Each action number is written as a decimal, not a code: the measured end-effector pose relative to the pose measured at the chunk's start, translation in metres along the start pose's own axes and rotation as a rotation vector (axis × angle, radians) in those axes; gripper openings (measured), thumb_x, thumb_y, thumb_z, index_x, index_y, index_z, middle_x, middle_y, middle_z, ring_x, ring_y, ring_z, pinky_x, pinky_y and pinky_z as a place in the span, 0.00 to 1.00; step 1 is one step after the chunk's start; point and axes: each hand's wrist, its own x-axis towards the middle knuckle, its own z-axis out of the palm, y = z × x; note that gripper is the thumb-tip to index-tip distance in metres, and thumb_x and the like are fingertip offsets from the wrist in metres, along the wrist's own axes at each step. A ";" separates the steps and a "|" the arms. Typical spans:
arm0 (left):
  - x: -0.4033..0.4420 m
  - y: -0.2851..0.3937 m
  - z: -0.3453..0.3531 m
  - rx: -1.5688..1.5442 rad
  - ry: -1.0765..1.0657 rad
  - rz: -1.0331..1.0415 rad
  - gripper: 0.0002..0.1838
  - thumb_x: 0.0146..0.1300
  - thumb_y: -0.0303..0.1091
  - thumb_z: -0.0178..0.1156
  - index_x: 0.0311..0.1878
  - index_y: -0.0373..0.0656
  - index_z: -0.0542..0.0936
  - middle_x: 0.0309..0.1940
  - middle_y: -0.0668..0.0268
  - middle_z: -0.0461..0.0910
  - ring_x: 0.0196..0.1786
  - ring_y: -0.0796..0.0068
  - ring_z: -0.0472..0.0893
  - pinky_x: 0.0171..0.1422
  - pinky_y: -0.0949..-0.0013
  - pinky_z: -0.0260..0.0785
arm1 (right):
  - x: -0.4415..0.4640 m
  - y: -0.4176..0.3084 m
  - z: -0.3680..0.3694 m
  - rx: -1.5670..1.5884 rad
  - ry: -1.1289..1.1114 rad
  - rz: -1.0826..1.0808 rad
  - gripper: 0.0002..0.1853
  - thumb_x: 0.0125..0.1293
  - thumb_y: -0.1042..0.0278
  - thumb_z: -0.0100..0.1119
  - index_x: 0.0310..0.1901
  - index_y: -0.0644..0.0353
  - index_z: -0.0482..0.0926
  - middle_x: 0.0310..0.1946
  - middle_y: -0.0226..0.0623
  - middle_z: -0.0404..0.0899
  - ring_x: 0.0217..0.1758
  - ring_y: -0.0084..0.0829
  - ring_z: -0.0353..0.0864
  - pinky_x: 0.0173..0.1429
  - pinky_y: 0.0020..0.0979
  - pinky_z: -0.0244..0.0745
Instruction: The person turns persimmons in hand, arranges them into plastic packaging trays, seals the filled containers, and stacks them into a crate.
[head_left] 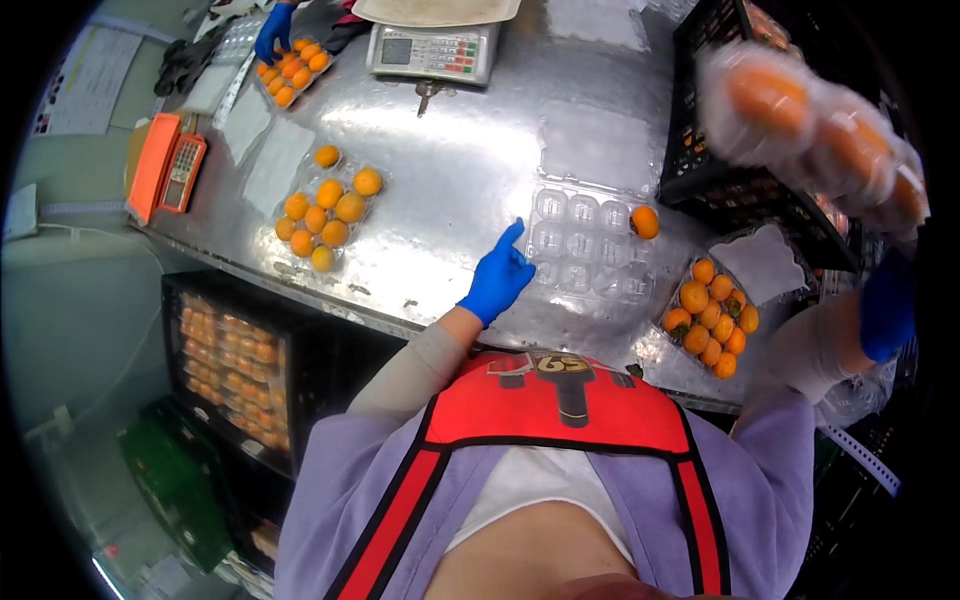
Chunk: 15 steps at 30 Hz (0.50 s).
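Observation:
My left hand (497, 275), in a blue glove, rests on the metal table with its fingers spread. It is beside an open clear plastic tray (582, 240) with round hollows. One persimmon (645, 222) sits in the tray's right side. My right hand (888, 305), also gloved in blue, is at the right edge, partly in shadow. It holds up a clear plastic pack of persimmons (768, 98), blurred and close to the camera; the grip itself is partly hidden. A filled persimmon tray (710, 318) with its lid open lies between the empty-hollowed tray and my right arm.
Another persimmon tray (322, 215) lies left of centre. A co-worker's blue-gloved hand (274, 35) touches a tray at the far left. Scales stand at the back (432, 50) and left (168, 168). Black crates (690, 150) rise at the right; stacked packs fill a crate (235, 365) below.

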 end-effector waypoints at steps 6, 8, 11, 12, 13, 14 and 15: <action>-0.001 -0.029 -0.047 0.070 0.276 -0.025 0.32 0.53 0.25 0.59 0.65 0.51 0.68 0.24 0.67 0.73 0.28 0.76 0.74 0.38 0.71 0.71 | -0.085 0.012 0.047 0.182 -0.192 0.529 0.24 0.57 0.79 0.55 0.57 0.68 0.70 0.51 0.43 0.75 0.56 0.35 0.75 0.63 0.34 0.67; -0.024 -0.019 -0.075 0.096 0.281 -0.150 0.33 0.53 0.27 0.59 0.66 0.52 0.67 0.24 0.66 0.73 0.27 0.74 0.75 0.37 0.69 0.71 | -0.098 0.001 0.078 0.164 -0.251 0.575 0.28 0.51 0.81 0.66 0.56 0.66 0.71 0.50 0.40 0.76 0.53 0.30 0.76 0.59 0.31 0.70; -0.063 -0.028 -0.113 0.417 0.316 -0.168 0.35 0.54 0.27 0.58 0.68 0.53 0.64 0.22 0.66 0.72 0.25 0.72 0.75 0.37 0.66 0.71 | -0.123 0.011 0.107 0.067 -0.312 0.463 0.24 0.51 0.78 0.68 0.52 0.65 0.74 0.48 0.37 0.77 0.51 0.29 0.76 0.58 0.29 0.70; -0.074 -0.033 -0.122 0.444 0.326 -0.175 0.35 0.54 0.27 0.58 0.68 0.53 0.63 0.22 0.66 0.72 0.25 0.71 0.75 0.36 0.66 0.71 | -0.133 0.017 0.115 0.040 -0.306 0.426 0.23 0.51 0.77 0.69 0.51 0.64 0.75 0.47 0.37 0.77 0.50 0.29 0.77 0.58 0.29 0.70; -0.083 -0.033 -0.127 0.445 0.326 -0.177 0.35 0.54 0.27 0.58 0.68 0.53 0.63 0.22 0.66 0.72 0.25 0.71 0.75 0.36 0.66 0.71 | -0.141 0.026 0.121 -0.119 -0.317 0.284 0.22 0.48 0.76 0.70 0.48 0.62 0.77 0.44 0.36 0.79 0.46 0.31 0.78 0.55 0.29 0.71; -0.091 -0.031 -0.132 0.469 0.330 -0.213 0.36 0.54 0.28 0.59 0.69 0.53 0.62 0.22 0.66 0.72 0.25 0.70 0.75 0.36 0.66 0.71 | -0.147 0.030 0.128 -0.279 -0.334 0.161 0.23 0.45 0.75 0.71 0.46 0.60 0.79 0.41 0.37 0.79 0.42 0.35 0.78 0.49 0.31 0.72; -0.096 -0.028 -0.134 0.492 0.335 -0.249 0.37 0.55 0.28 0.59 0.69 0.54 0.61 0.21 0.67 0.71 0.25 0.69 0.75 0.36 0.66 0.70 | -0.153 0.035 0.132 -0.345 -0.352 0.113 0.23 0.44 0.73 0.71 0.46 0.59 0.79 0.39 0.37 0.79 0.40 0.37 0.78 0.47 0.32 0.72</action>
